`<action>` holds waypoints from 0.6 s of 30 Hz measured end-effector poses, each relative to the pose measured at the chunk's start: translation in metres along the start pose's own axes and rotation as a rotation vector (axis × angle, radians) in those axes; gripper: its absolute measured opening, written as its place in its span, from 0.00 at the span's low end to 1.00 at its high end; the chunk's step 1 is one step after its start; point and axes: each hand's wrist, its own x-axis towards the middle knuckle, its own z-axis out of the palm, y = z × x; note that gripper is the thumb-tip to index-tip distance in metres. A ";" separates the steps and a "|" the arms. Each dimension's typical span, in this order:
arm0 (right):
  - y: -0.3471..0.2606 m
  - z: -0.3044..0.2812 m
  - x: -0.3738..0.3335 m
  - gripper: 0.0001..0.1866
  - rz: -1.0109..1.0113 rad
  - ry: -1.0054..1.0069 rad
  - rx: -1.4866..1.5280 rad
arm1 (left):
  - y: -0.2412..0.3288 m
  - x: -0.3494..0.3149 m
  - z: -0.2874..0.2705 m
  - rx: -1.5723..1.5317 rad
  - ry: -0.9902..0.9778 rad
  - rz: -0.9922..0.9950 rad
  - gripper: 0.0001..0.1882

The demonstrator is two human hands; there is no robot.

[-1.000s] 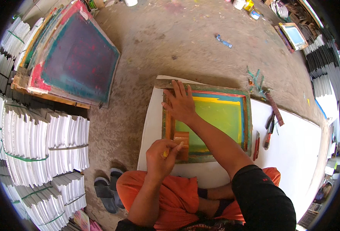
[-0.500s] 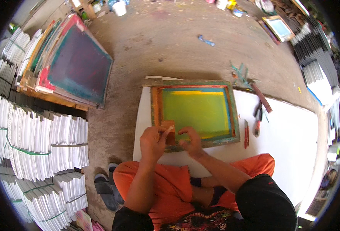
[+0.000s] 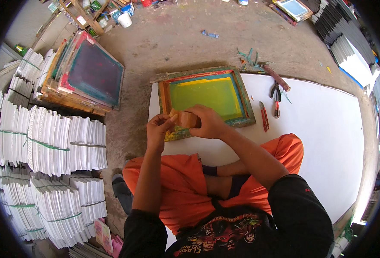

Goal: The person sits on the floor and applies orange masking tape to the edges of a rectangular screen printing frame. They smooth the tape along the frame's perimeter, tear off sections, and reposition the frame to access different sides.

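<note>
A roll of brown packing tape (image 3: 188, 120) is gripped by my right hand (image 3: 212, 122), its fingers curled over the top and the thumb below. My left hand (image 3: 157, 129) pinches the loose end of the tape just left of the roll. Both hands hover over the near side of a screen-printing frame (image 3: 243, 95), whose painted wooden border surrounds a yellow-green mesh (image 3: 205, 95). The hands and tape hide part of that near side.
The frame rests on a white board (image 3: 323, 129). Right of it lie a red utility knife (image 3: 264, 117), pliers (image 3: 276, 101), a brown stick (image 3: 277, 78) and green scraps (image 3: 251, 59). At left stand leaning screens (image 3: 93, 73), bundled paper stacks (image 3: 48, 142) and dark sandals (image 3: 122, 193).
My right hand has closed around the tape roll, where its fingers were apart beside it. The roll is now raised and turned between both hands. The whole view has shifted.
</note>
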 end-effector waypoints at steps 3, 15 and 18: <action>-0.018 -0.022 -0.004 0.33 -0.013 -0.064 -0.082 | -0.006 -0.009 0.007 -0.109 0.006 -0.090 0.14; -0.010 0.009 -0.005 0.37 -0.031 -0.055 -0.045 | 0.027 -0.016 -0.014 0.208 0.060 -0.042 0.12; -0.004 0.040 -0.006 0.44 -0.009 0.107 0.037 | 0.057 -0.028 -0.018 0.433 0.123 0.093 0.13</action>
